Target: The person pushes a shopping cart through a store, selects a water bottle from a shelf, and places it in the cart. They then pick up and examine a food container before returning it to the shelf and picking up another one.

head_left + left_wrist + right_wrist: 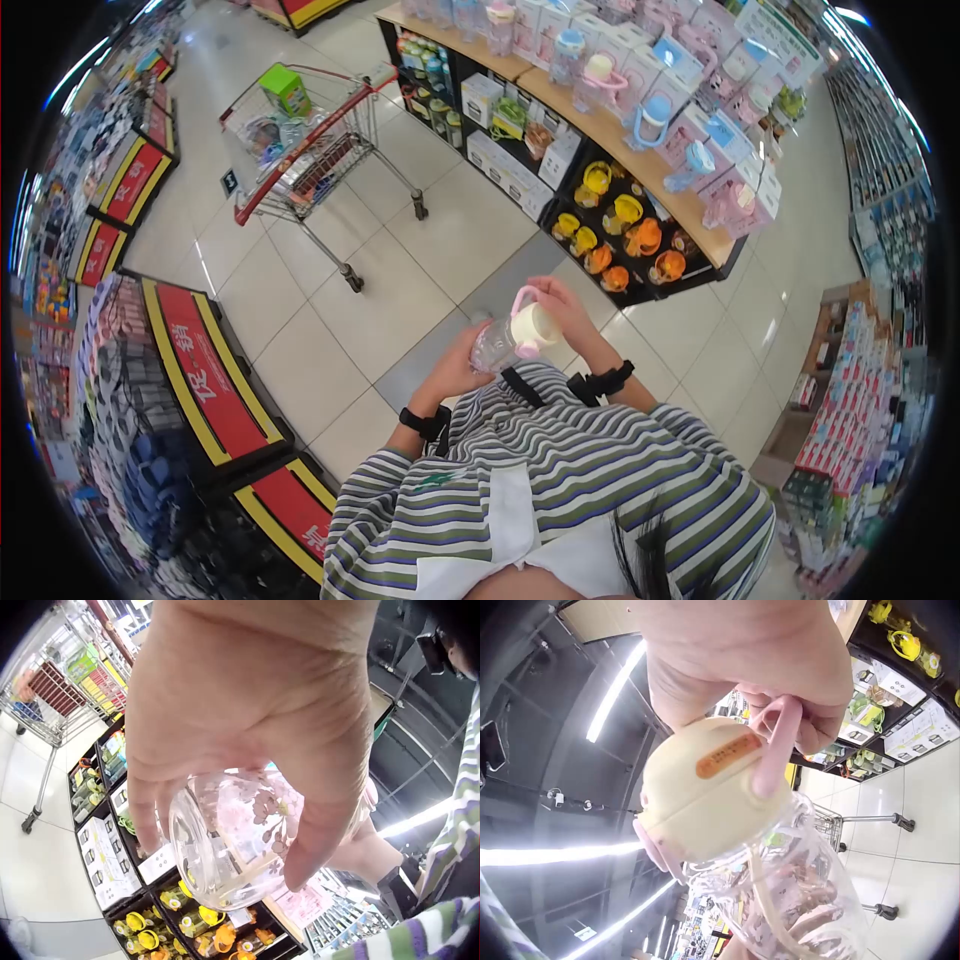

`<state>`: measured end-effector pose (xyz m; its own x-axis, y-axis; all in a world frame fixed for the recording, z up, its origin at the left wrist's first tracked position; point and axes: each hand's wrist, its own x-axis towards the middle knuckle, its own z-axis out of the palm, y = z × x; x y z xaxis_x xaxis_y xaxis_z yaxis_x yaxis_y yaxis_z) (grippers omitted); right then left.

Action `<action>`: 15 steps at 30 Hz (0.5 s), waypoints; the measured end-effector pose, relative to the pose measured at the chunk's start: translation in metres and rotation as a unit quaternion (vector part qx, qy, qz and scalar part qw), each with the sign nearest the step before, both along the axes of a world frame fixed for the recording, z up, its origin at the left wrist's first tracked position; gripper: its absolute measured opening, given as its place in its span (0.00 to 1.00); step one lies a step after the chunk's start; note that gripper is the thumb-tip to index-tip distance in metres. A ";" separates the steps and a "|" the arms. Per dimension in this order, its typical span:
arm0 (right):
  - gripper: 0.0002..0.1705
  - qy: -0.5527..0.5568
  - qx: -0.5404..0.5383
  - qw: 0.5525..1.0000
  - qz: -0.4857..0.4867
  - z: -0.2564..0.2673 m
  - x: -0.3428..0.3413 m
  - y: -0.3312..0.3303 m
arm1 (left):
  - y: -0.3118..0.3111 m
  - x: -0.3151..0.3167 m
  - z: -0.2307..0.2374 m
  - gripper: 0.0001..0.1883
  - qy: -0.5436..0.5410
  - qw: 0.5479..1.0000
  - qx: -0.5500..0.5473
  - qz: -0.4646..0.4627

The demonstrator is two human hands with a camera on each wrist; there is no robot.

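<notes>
A clear water bottle with a pink flower print is held tilted in front of the striped shirt. Its cream lid has a pink carry handle, an orange label and a pink latch. My left hand grips the clear body near its base, thumb on one side and fingers on the other. At the lid end, my right hand has its fingers curled at the pink handle, the thumb by the lid's top. Inside the bottle a pale straw runs down from the lid.
A wooden-topped display carries several bottles and boxes, with yellow- and orange-lidded bottles on its lower shelves. A shopping cart holding a green box stands ahead. Red-signed bins line the left; stacked boxes stand right.
</notes>
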<state>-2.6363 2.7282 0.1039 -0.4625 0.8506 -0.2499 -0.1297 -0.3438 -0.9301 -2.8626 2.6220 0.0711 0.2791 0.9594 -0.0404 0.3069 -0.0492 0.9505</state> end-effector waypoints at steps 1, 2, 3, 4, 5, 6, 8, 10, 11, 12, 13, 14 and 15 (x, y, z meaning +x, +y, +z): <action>0.21 -0.011 0.025 1.000 -0.014 -0.002 -0.005 0.008 | 0.007 -0.008 -0.003 0.46 -0.004 1.000 -0.004 0.005; 0.19 -0.023 0.052 0.998 -0.026 -0.003 -0.010 0.016 | 0.017 -0.017 -0.007 0.46 -0.007 1.000 -0.006 0.013; 0.19 -0.025 0.051 0.998 -0.033 -0.003 -0.015 0.023 | 0.026 -0.027 -0.011 0.46 -0.009 1.000 -0.007 0.006; 0.17 -0.069 0.057 0.995 -0.039 -0.002 -0.022 0.033 | 0.034 -0.038 -0.016 0.46 0.023 1.000 0.002 0.001; 0.15 -0.110 0.069 0.991 -0.040 -0.002 -0.033 0.049 | 0.044 -0.050 -0.021 0.47 0.058 0.998 0.015 0.003; 0.11 -0.091 0.073 0.993 -0.025 -0.013 -0.042 0.064 | 0.051 -0.062 -0.030 0.47 0.062 0.998 0.016 0.013; 0.07 -0.124 0.118 0.985 0.003 -0.019 -0.070 0.089 | 0.072 -0.083 -0.023 0.47 0.079 0.996 -0.002 0.033; 0.06 -0.185 0.184 0.965 0.038 -0.014 -0.103 0.114 | 0.094 -0.104 -0.010 0.48 0.085 0.995 -0.046 0.038; 0.06 -0.253 0.247 0.934 0.059 -0.005 -0.118 0.130 | 0.109 -0.117 -0.008 0.48 0.089 0.994 -0.042 0.045; 0.06 -0.249 0.253 0.933 0.062 0.004 -0.134 0.146 | 0.122 -0.131 -0.009 0.48 0.108 0.992 -0.040 0.050; 0.08 -0.233 0.275 0.930 0.064 0.015 -0.151 0.161 | 0.138 -0.143 -0.007 0.48 0.128 0.990 -0.037 0.055; 0.10 -0.217 0.297 0.928 0.066 0.026 -0.168 0.175 | 0.156 -0.157 -0.003 0.48 0.132 0.989 -0.032 0.061; 0.10 -0.211 0.299 0.928 0.070 0.037 -0.184 0.190 | 0.171 -0.170 0.005 0.48 0.181 0.980 0.007 0.086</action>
<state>-2.8198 2.9182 0.1411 -0.5466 0.8349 0.0643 0.2964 0.2648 -0.9176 -3.0330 2.7932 0.0761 0.0823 0.9923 -0.0926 0.6282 0.0204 0.7778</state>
